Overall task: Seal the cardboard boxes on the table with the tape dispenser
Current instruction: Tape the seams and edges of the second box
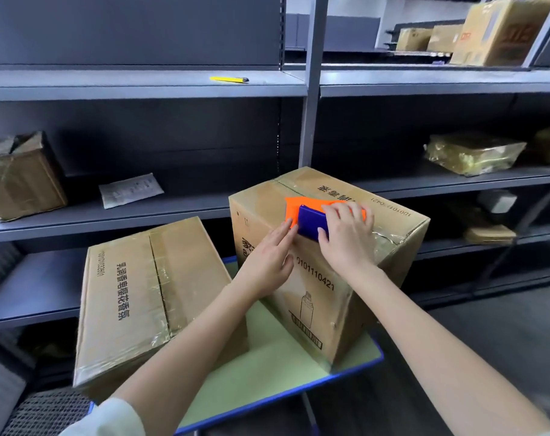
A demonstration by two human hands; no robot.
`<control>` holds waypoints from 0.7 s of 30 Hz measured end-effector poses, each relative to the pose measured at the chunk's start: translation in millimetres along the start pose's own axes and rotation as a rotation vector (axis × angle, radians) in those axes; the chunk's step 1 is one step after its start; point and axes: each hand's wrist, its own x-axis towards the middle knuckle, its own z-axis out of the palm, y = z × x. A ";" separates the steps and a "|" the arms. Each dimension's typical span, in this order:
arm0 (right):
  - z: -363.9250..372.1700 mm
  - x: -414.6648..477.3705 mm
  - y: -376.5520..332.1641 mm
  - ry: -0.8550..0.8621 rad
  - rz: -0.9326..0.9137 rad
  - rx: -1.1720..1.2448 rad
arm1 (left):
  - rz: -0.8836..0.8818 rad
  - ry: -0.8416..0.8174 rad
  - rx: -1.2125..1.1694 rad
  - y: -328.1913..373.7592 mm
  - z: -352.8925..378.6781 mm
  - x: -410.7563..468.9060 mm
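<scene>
Cardboard, stiff and brown, crowds a green, blue-edged desk (267, 372). Glossy tape crosses the low box (135, 297) at its left edge. On the taller box (314, 309) at the right edge, the left hand (269, 262) presses flat-fingered against the front wall. The right hand (349, 237) grips the hard plastic orange-and-blue tape dispenser (311, 225), probably light and best held by its body, on the top seam.

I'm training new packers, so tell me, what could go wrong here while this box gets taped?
The left hand rests its fingers right beside the tape dispenser that the right hand grips; any blade on it could catch them. The taller box stands near the table corner, so a hard pull might shove it off.
</scene>
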 end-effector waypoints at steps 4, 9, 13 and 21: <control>7.7 3.5 -37.0 0.105 -0.102 0.055 | -0.107 0.034 0.019 -22.6 -17.7 -24.6; 32.9 -0.5 -112.7 -0.011 -0.298 0.218 | -0.346 0.022 0.053 -63.6 -49.1 -85.7; 58.1 -17.3 -171.6 -0.219 -0.472 0.347 | -0.544 0.048 0.113 -91.7 -71.4 -143.4; 105.1 -57.1 -249.2 -0.689 -0.677 0.384 | -0.848 -0.083 0.218 -128.2 -74.7 -240.3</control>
